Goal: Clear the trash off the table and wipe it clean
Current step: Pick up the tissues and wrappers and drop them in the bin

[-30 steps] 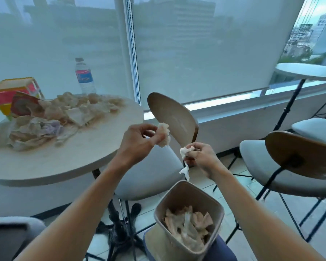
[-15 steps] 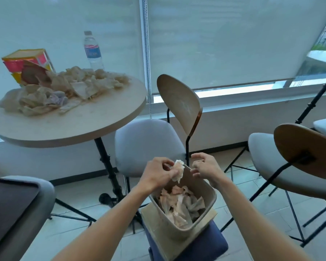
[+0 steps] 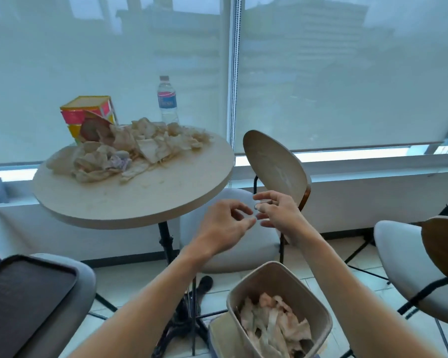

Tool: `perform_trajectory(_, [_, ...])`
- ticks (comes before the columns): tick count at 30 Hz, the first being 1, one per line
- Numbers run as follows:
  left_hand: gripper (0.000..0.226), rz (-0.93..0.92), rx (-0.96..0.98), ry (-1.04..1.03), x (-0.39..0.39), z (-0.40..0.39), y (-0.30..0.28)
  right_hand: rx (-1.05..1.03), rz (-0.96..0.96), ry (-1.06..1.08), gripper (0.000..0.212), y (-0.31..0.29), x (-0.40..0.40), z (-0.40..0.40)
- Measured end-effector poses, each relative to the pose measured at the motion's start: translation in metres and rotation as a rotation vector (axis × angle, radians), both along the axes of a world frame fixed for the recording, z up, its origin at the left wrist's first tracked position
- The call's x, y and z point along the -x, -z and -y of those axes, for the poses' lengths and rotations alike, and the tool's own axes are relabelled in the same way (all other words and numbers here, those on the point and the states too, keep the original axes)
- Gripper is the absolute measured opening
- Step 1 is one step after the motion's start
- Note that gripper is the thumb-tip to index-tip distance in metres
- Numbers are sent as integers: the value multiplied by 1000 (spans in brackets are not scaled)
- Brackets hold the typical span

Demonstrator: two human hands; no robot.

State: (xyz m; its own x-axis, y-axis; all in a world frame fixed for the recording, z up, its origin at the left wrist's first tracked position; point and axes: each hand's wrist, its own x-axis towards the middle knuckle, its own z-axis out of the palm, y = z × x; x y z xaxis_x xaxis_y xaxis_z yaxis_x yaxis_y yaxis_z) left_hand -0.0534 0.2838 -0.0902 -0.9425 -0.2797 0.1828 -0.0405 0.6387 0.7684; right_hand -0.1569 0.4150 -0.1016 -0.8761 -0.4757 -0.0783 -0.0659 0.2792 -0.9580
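— Where does the head view look from?
— From the person's head, forward and down at the round table [image 3: 140, 202]; the table sits near, left of centre; window blinds [image 3: 347, 73] stand beyond it.
— Any second view?
— Only this one; nothing shared.

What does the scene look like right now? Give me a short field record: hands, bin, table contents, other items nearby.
left hand: raised above the bin, fingers relaxed, holding nothing
right hand: beside the left, fingers spread, holding nothing
trash bin: on the floor below the hands, holds crumpled tissues
round table: pile of crumpled paper trash at its far side
also at the table's far edge: colourful box, water bottle, upright
dark tray: lower left, on a grey seat
wiping: not yet started, crumbs visible
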Motion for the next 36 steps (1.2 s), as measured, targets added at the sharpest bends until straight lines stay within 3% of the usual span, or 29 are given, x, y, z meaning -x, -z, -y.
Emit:
perform_trajectory(7, [10, -144, 23, -102, 18, 79, -61, 105, -98, -58, 19, -52, 27, 87])
perform_trajectory(11, [7, -162, 27, -177, 32, 133, -78, 62, -185, -71, 19, -67, 50, 142])
perform_trajectory(15, [3, -166, 21, -242, 43, 187, -85, -81, -364, -87, 20, -73, 66, 195])
perform_trajectory(19, [2, -167, -17, -305, 50, 236, -94, -205, -536, -153, 39, -83, 65, 238])
perform_trajectory(22, [4, -143, -42, -317, 55, 264, -100, -419, -641, -253, 53, -84, 66, 266])
perform_trajectory(25, [3, -138, -71, -298, 59, 284, -102, -572, -704, -284, 40, -82, 72, 282])
perform_trajectory(30, [7, -108, -116, -223, 63, 301, -104, -398, -694, -290, 13, -108, 78, 284])
perform_trajectory(36, [18, -72, -162, -105, 72, 303, -106, -208, -617, -208, 9, -132, 85, 283])
